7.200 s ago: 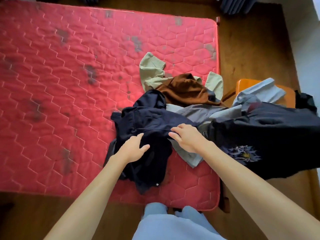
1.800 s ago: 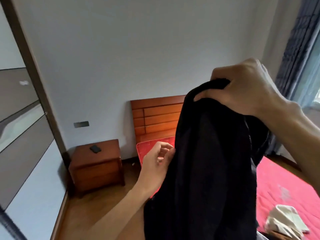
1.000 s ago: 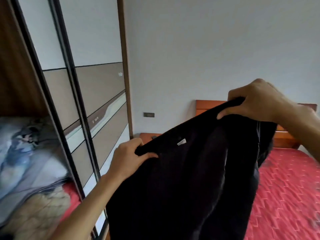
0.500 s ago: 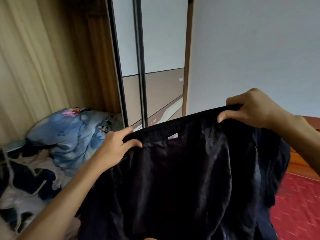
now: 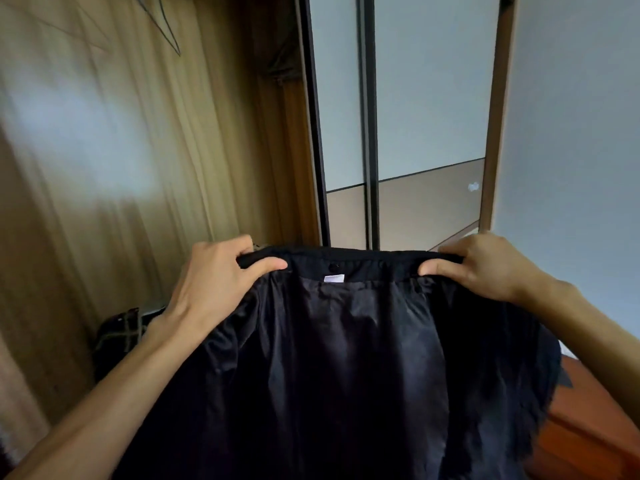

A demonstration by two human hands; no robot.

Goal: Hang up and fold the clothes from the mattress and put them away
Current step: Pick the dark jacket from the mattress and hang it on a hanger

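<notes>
Wooden wardrobe interior (image 5: 138,150) and dark-framed sliding doors (image 5: 415,98) stand behind a black, shiny-lined garment (image 5: 346,358), held up spread in mid-air. Left hand (image 5: 214,275) and right hand (image 5: 485,265) grip its waistband (image 5: 363,259) ends, fingers (image 5: 240,244) curled over, thumbs underneath.

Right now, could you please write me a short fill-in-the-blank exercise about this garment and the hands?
1. The left hand and the right hand hold the garment by its ____.
2. The garment's colour is ____.
3. The small label under the button is ____.
Missing words: waistband; black; white.
</notes>
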